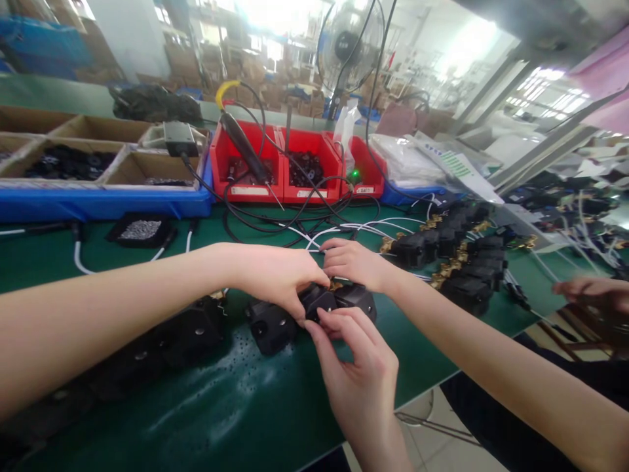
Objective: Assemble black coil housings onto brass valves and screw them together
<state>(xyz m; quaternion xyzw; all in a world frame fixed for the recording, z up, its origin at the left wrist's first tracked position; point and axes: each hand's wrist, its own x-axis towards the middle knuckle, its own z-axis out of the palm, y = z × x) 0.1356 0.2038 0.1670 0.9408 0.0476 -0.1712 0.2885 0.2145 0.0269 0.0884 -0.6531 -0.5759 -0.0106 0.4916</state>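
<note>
Left fingers (pixel 295 307) hold a black housing (pixel 317 300); bin labels (pixel 253 191) are illegible.

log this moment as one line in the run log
left hand: gripping middle black housing | right hand: at its near edge, grip unclear | co-worker's hand: just beyond | screwdriver: before left red bin

White glare burns out the background beyond the person's fingers (pixel 345 326), leaving the wire-cage fan (pixel 348 46) hazy. Nearer than them, pale reflections streak the green tabletop (pixel 246 419); far right of them, a co-worker's hand (pixel 592 288) is blurred.
</note>
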